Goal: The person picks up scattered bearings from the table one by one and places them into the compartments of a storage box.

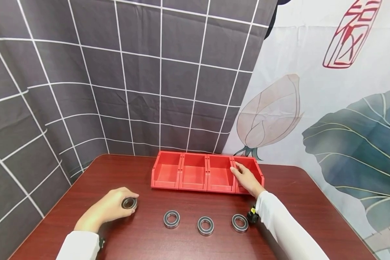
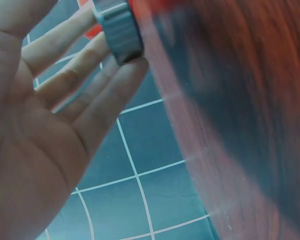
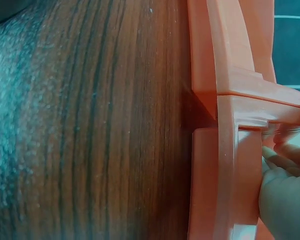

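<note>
My left hand [image 1: 112, 206] grips a ball bearing [image 1: 129, 203], a steel ring with a dark seal, over the left part of the table. In the left wrist view the bearing [image 2: 121, 32] sits at the fingertips, seen edge-on. My right hand [image 1: 247, 178] is at the rightmost compartment of a joined row of red storage bins [image 1: 193, 186], its thumb and fingers pinching the dividing wall there. The right wrist view has that hand [image 3: 287, 190] behind the front of the red bin [image 3: 227, 175], its fingertips partly hidden by the wall.
Three more bearings lie flat in front of the bins: a left one [image 1: 171, 219], a middle one [image 1: 205, 226] and a right one [image 1: 239, 223] near the right wrist's black camera [image 1: 252, 216]. Behind the reddish-brown table [image 1: 133, 242] hangs a grey checked cloth [image 1: 139, 79].
</note>
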Demonstrator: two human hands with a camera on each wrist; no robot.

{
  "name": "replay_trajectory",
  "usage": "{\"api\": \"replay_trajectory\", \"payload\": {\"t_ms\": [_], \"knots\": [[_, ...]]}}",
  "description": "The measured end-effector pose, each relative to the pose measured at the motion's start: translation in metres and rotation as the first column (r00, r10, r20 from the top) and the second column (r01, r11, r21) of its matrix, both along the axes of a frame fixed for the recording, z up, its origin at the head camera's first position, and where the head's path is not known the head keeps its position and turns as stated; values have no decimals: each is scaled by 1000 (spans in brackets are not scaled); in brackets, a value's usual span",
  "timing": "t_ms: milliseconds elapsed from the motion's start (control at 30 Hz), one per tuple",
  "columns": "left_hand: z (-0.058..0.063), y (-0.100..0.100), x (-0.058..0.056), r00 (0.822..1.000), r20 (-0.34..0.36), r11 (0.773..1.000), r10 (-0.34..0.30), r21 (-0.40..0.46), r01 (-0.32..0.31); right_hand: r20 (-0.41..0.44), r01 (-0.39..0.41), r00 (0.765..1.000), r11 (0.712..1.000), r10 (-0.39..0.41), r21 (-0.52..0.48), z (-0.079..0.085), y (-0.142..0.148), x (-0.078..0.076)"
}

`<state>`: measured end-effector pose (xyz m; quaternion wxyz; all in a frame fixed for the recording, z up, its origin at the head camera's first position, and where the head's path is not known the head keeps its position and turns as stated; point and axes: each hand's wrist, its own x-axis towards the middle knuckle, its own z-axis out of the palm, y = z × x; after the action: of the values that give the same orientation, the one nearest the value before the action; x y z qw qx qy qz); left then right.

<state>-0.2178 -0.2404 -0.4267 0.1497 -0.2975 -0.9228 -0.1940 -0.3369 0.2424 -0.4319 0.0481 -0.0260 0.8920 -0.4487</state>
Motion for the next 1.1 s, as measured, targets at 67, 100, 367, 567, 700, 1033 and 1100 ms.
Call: {"api": "replay_trajectory", "payload": {"t_ms": [67, 100, 367, 567, 700, 1033, 1100], "knots": [[0, 2, -1, 999, -50, 1000, -6, 13, 7, 2, 1, 1000, 1000, -1, -4, -1, 1, 0], [1, 4, -2, 997, -72, 1000, -5, 16, 6, -1, 1, 1000, 1000, -1, -2, -1, 1, 0], [3, 13, -6, 990, -136, 999, 38, 22, -35, 5, -4, 1000, 1000, 4, -12, -1, 1, 2], [11, 21, -9, 976, -209, 998, 59, 50, -49, 0, -6, 1000, 1000, 6, -2, 0, 0, 2], [18, 26, -12, 971, -233, 997, 56, 69, -41, -10, -2, 1000, 1000, 2, 5, 0, 0, 1], [28, 38, -21, 977, -205, 998, 51, 58, -40, -22, -9, 1000, 1000, 9, -3, -3, 0, 2], [32, 42, -24, 977, -207, 998, 46, 55, -36, -27, -5, 1000, 1000, 5, -3, -3, 0, 1]]}}
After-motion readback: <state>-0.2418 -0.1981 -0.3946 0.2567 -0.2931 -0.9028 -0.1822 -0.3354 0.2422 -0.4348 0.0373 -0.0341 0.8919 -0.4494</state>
